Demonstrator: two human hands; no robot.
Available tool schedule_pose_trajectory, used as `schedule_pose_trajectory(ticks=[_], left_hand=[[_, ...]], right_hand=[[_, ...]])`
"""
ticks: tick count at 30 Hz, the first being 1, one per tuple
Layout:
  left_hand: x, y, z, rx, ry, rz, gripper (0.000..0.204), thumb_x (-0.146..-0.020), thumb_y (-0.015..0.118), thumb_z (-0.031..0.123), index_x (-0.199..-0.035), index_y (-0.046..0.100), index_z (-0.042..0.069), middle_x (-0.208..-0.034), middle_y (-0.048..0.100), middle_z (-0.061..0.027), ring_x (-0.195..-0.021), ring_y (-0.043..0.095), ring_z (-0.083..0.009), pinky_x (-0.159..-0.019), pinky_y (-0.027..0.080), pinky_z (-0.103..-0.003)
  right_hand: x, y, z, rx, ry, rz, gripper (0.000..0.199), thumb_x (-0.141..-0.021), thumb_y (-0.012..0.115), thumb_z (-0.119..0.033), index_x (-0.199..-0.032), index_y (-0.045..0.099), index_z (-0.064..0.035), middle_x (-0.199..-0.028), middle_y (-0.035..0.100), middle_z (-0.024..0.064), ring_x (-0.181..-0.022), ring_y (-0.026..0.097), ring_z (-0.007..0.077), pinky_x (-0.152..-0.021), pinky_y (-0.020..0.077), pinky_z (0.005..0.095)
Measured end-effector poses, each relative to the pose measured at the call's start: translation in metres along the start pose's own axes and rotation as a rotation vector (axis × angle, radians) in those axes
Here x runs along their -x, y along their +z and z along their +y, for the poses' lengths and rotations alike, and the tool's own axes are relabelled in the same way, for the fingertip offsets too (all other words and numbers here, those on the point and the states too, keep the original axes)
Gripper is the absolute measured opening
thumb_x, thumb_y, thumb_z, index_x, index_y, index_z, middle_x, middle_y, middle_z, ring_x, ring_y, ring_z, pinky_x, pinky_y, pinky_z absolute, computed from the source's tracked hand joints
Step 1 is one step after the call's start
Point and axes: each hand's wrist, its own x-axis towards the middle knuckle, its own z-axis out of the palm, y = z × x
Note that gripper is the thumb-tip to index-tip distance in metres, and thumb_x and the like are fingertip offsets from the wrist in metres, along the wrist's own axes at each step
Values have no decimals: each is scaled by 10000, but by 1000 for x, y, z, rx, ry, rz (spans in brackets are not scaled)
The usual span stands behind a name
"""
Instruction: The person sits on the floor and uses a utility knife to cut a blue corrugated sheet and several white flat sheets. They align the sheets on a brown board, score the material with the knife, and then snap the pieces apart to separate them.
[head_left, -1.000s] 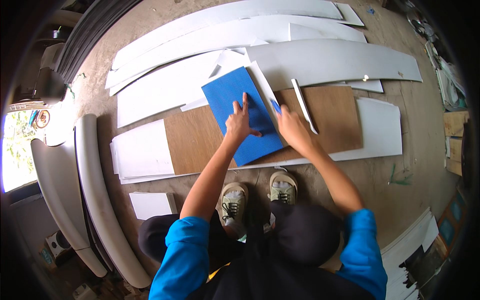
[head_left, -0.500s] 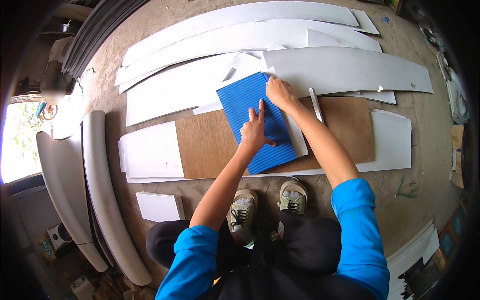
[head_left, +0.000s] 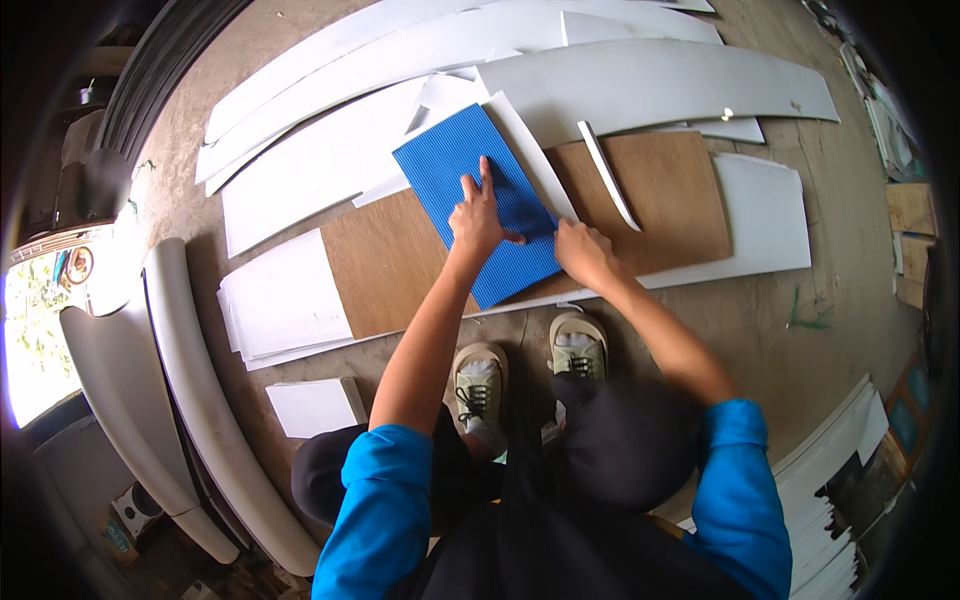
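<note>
A blue ribbed sheet (head_left: pixel 440 155) lies at a slant over a white sheet (head_left: pixel 528 150), whose right part sticks out from under it. Both rest on a brown wooden board (head_left: pixel 385 265). My left hand (head_left: pixel 476 222) presses on the blue sheet with index finger and thumb stretched out, holding nothing. Along the sheet's right edge, near its lower corner, my right hand (head_left: pixel 588 252) is closed round a slim blue tool (head_left: pixel 554 219). Most of that tool is hidden by the fingers, so its exact kind cannot be made out.
A narrow white strip (head_left: pixel 608 175) lies on the board to the right. Long white panels (head_left: pixel 300 185) overlap on the floor beyond. A small white stack (head_left: pixel 315 407) sits left of my shoes, with large curved panels (head_left: pixel 215 400) standing farther left.
My right hand has slid along the blue sheet's right edge from its far corner toward me. The left hand stays pressed on the sheet. The whole view has shifted slightly.
</note>
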Motion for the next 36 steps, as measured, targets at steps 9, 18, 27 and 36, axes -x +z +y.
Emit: schedule_pose_trajectory(ticks=[9, 18, 27, 36], left_hand=[[-4, 7, -4, -27, 24, 22, 1443, -306, 855, 456, -1389, -28, 98, -1188, 360, -270, -827, 607, -360, -651, 537, -376], [-2, 6, -5, 11, 38, 10, 1428, -309, 865, 428, -1391, -7, 96, -1173, 372, -266, -829, 606, -362, -645, 540, -378], [47, 31, -4, 371, -181, 529, 804, -643, 767, 279, -1268, 322, 41, -1103, 357, -229, -969, 439, -356, -841, 394, -440], [42, 48, -22, 531, -580, 561, 822, -753, 599, 510, -1232, 307, -91, -1139, 359, -302, -1077, 364, -426, -923, 310, -482]], right_hand=[[74, 35, 30, -11, 28, 16, 207, -869, 444, -192, -871, 471, 13, -719, 597, 251, -698, 606, 407, -612, 492, 474], [88, 34, 41, -1, 32, -24, 232, -881, 421, -228, -906, 467, -2, -717, 596, 260, -692, 593, 429, -613, 473, 500], [-10, -21, 45, -309, -47, 397, 388, -849, 527, -338, -946, 463, 32, -762, 604, 221, -706, 590, 395, -605, 468, 454], [-80, -15, 16, -565, 14, 225, 416, -708, 707, -257, -887, 455, 21, -799, 548, 140, -756, 571, 286, -653, 454, 376]])
